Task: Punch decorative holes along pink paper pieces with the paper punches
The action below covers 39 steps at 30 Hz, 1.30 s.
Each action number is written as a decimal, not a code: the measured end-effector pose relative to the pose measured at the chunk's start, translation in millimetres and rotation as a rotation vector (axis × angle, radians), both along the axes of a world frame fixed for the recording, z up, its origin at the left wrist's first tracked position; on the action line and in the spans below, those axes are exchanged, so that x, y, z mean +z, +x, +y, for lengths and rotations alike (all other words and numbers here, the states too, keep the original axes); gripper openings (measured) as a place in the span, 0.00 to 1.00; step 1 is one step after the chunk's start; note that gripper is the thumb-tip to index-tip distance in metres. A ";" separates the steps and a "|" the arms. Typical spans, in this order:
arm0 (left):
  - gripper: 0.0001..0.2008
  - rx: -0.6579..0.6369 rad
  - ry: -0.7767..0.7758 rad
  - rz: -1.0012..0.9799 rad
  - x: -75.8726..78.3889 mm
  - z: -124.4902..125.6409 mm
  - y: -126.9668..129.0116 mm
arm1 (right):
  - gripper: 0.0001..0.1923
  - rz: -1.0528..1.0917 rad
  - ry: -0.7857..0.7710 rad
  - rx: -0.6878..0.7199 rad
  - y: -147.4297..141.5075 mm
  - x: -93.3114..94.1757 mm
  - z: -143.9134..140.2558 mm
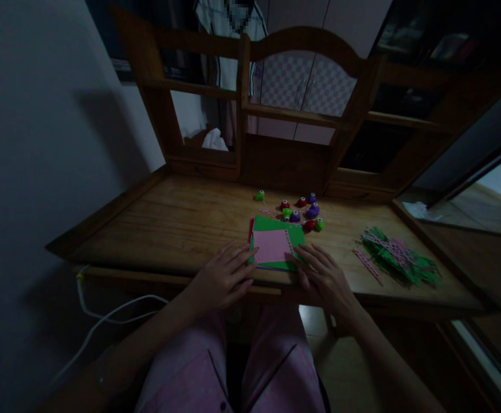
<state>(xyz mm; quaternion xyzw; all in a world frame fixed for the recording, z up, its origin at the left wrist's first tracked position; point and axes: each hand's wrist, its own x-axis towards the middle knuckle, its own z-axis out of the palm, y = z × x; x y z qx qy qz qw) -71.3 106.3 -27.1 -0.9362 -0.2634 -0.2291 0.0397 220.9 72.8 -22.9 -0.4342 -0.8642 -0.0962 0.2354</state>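
Observation:
A pink sheet of paper point(271, 246) with a row of punched shapes along its right edge lies on a green sheet point(276, 224), near the desk's front edge. A bit of red shows under the green sheet at its left. My left hand point(227, 275) rests with fingers stretched out, its fingertips at the left edge of the pink paper. At the right edge lies my right hand point(323, 274), fingers outstretched over the corner of the sheets. Behind the papers are several small craft punches, among them a green punch point(259, 195) and a purple punch point(313, 210).
Pink paper scraps point(265, 211) lie among the punches. To the right is a heap of green and pink cut paper strips point(400, 255). A wooden shelf frame point(285, 112) stands at the back of the desk point(181, 212). A white cable point(117, 310) hangs at the lower left.

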 end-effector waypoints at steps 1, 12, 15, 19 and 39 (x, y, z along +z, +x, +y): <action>0.18 0.009 0.006 -0.013 2.0 -1.8 5.5 | 0.22 0.018 -0.012 0.005 -0.4 -0.5 -0.4; 0.21 0.056 -0.039 -0.028 0.7 -6.0 64.2 | 0.17 0.151 -0.026 -0.014 -5.1 -2.5 -5.6; 0.20 0.041 -0.029 -0.040 1.8 -4.2 57.0 | 0.16 0.165 -0.012 -0.015 -6.1 -5.0 -5.0; 0.19 0.037 -0.009 -0.045 2.9 -3.1 38.8 | 0.16 0.173 -0.023 -0.024 -7.0 -6.0 -5.1; 0.22 0.105 0.014 0.022 -4.5 -5.2 -10.3 | 0.19 0.032 0.040 0.020 -59.5 1.3 -0.6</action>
